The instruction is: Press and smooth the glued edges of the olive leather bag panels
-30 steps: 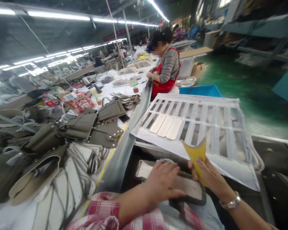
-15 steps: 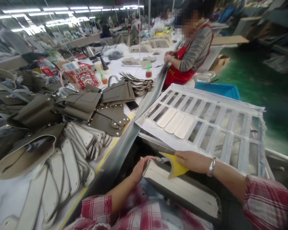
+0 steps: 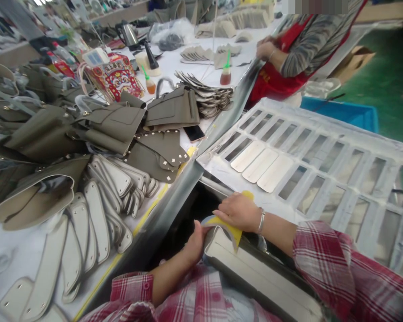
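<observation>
Head view, nearest first: a long pale panel [image 3: 251, 270] with a dark edge lies across the lap, its end pointing at the bench edge. The left hand [image 3: 195, 243] is curled round that end, thumb on top. The right hand [image 3: 237, 210] is just beyond it, fingers closed flat over a yellow card [image 3: 231, 230] that bends down onto the panel's end corner; the two hands are almost touching.

Left of them, pale rounded pieces [image 3: 97, 214] lie fanned on the white bench. Just past the right hand is a white slotted board [image 3: 220, 171] with three pale ovals [image 3: 261, 164] set in its slots. Farther off are olive bag parts [image 3: 117, 123], a phone [image 3: 194, 133] and a red patterned pouch [image 3: 116, 77], its print too blurred to read. At the far end, a co-worker's hand [image 3: 264, 49] rests at the bench edge.

Half a second ago the card stuck out from the right hand's fingers; now the hand covers most of it, and the view has dipped lower.
</observation>
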The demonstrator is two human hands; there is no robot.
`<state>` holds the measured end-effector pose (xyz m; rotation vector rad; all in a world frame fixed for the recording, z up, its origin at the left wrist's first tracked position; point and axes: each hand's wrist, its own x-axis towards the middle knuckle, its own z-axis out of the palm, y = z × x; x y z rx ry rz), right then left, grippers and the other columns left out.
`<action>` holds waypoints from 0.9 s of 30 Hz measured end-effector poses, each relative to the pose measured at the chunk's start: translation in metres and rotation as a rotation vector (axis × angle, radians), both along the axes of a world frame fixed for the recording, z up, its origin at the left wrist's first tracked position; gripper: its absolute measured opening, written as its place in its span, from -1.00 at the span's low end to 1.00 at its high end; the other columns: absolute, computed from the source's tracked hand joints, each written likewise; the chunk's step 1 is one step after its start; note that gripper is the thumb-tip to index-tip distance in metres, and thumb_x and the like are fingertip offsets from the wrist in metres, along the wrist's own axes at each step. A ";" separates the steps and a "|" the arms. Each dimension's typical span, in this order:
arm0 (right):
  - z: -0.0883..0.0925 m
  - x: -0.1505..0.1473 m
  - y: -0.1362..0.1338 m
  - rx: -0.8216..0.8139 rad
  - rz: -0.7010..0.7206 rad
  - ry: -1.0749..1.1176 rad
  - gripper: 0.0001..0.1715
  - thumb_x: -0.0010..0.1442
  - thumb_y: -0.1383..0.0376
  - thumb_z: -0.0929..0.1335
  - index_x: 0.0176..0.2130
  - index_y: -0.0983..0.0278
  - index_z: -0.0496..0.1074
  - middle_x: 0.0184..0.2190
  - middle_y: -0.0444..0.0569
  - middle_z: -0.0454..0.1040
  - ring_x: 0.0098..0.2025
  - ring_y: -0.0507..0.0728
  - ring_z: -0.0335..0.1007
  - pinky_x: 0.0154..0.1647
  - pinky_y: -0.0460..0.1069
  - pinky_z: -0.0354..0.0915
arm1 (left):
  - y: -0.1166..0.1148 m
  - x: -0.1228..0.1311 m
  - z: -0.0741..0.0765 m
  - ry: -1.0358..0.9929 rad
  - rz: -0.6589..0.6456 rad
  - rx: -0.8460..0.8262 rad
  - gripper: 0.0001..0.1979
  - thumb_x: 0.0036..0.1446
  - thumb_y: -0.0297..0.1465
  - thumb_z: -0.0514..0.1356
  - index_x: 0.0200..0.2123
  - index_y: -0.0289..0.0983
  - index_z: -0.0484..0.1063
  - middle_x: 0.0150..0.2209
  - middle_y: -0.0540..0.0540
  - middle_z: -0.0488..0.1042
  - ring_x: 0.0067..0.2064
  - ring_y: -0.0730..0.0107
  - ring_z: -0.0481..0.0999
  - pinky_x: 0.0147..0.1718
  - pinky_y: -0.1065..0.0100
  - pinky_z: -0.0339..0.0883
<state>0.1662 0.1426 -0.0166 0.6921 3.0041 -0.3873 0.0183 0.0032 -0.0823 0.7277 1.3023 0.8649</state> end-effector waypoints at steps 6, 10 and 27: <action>-0.001 -0.014 0.009 0.050 0.216 0.096 -0.41 0.32 0.09 0.06 -0.48 0.31 0.40 -0.51 -0.02 0.47 -0.45 0.06 0.29 -0.36 0.03 -0.03 | -0.009 -0.004 -0.030 -0.049 0.147 -0.190 -0.11 0.10 0.18 -0.37 -0.09 -0.34 0.46 -0.20 -0.21 0.53 0.02 0.04 0.38 0.04 0.13 0.16; 0.001 -0.012 0.008 0.054 0.262 0.117 -0.42 0.33 0.09 0.05 -0.48 0.30 0.39 -0.51 -0.03 0.46 -0.46 0.06 0.27 -0.38 0.03 -0.04 | -0.013 -0.003 -0.030 -0.008 0.134 -0.106 -0.23 0.18 0.10 -0.29 -0.05 -0.35 0.43 -0.14 -0.19 0.50 0.03 0.07 0.37 0.08 0.11 0.12; -0.008 0.018 -0.021 -0.112 -0.013 0.050 -0.49 0.35 0.16 0.07 -0.40 0.28 0.43 -0.47 -0.02 0.48 -0.40 0.12 0.37 -0.41 0.04 -0.05 | 0.013 -0.004 0.020 0.059 -0.260 0.228 -0.48 0.29 -0.13 -0.18 0.04 -0.34 0.34 -0.02 -0.15 0.42 -0.01 0.21 0.37 0.03 0.25 0.18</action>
